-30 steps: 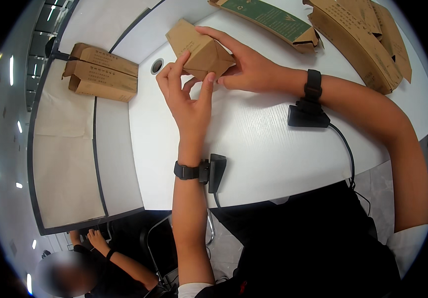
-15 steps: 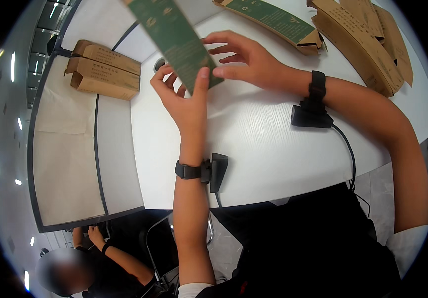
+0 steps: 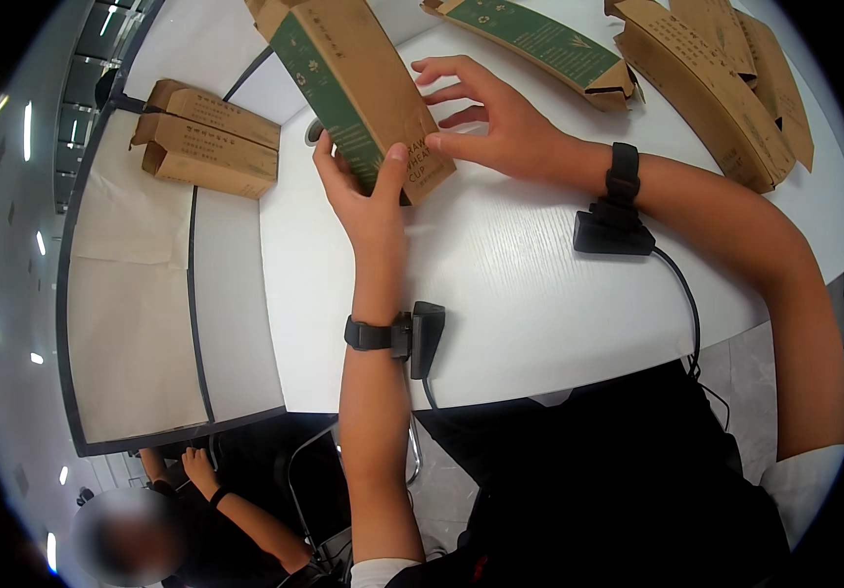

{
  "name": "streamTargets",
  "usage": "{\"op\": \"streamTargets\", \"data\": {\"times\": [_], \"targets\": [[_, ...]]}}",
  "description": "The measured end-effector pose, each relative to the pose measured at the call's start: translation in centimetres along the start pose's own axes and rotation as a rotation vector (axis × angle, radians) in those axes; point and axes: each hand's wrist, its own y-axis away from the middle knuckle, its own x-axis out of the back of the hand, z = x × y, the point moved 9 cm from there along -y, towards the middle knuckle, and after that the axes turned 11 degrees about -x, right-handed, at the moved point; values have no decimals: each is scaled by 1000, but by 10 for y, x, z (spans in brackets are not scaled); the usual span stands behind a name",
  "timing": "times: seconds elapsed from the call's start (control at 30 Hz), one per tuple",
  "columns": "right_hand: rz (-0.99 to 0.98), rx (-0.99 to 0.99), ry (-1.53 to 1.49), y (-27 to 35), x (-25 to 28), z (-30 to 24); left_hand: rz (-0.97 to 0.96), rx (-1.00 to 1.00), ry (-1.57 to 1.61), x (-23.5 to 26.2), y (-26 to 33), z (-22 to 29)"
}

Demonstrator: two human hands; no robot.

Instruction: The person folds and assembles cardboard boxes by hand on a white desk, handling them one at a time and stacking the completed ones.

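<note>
A long cardboard box (image 3: 373,83), brown on one face and green on another, is tilted above the white desk with its upper end at the picture's top edge. My left hand (image 3: 361,186) grips its lower end, thumb on the brown face and fingers round the green side. Beside the box's right edge is my right hand (image 3: 500,113), its fingers apart and curved. The right thumb tip and fingertips lie at or very near that edge; whether they touch it I cannot tell. Each wrist wears a black strap with a black device.
A green-and-brown box (image 3: 539,44) lies at the far side of the white desk (image 3: 500,304). Right of it are several brown cartons (image 3: 706,108). Two brown boxes (image 3: 208,152) stand at the left by the partition (image 3: 133,333). Another person (image 3: 245,519) sits beyond it, lower left.
The box has turned in my left hand, so a brown face shows beside the green one. My right hand has barely shifted.
</note>
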Motion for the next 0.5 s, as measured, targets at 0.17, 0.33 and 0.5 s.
{"op": "streamTargets", "data": {"times": [0.17,0.33,0.5], "targets": [[-93,-204,-135,-7,-9,21,-134,122,469,-14,0,-12],[-136,-145,-224,-9,-3,20,-81,-118,-60,-2,-4,3],[-106,-62,-96,-8,-4,8,1,-193,-222,10,-5,8]]}}
